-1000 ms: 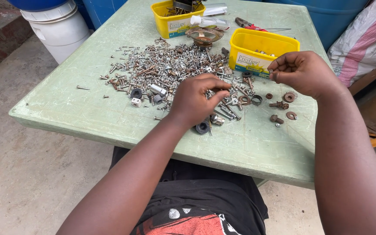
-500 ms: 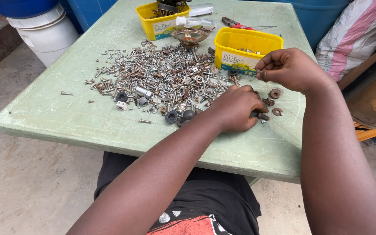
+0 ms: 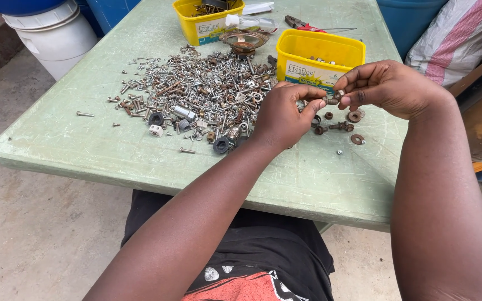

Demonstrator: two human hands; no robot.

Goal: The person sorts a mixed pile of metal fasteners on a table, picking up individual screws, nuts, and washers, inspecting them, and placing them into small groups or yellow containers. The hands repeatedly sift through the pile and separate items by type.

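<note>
A big heap of mixed screws, bolts and nuts (image 3: 202,92) lies spread on the pale green table (image 3: 85,145). My left hand (image 3: 285,114) and my right hand (image 3: 389,86) meet above the table's right part, both pinching a small rusty bolt with a nut (image 3: 335,98) between their fingertips. Just under the hands lie a few rusty nuts and washers (image 3: 348,122). A yellow tub (image 3: 319,58) stands right behind the hands.
A second yellow tub (image 3: 205,19) with hardware stands at the back, a rusty metal dish (image 3: 244,39), a white bottle (image 3: 249,22) and pliers (image 3: 302,23) near it. A white bucket (image 3: 51,36) stands left of the table, a blue barrel (image 3: 411,22) and a striped sack (image 3: 456,36) right.
My left hand has left the heap and risen to the right, meeting my right hand at the small bolt. The view has moved in closer.
</note>
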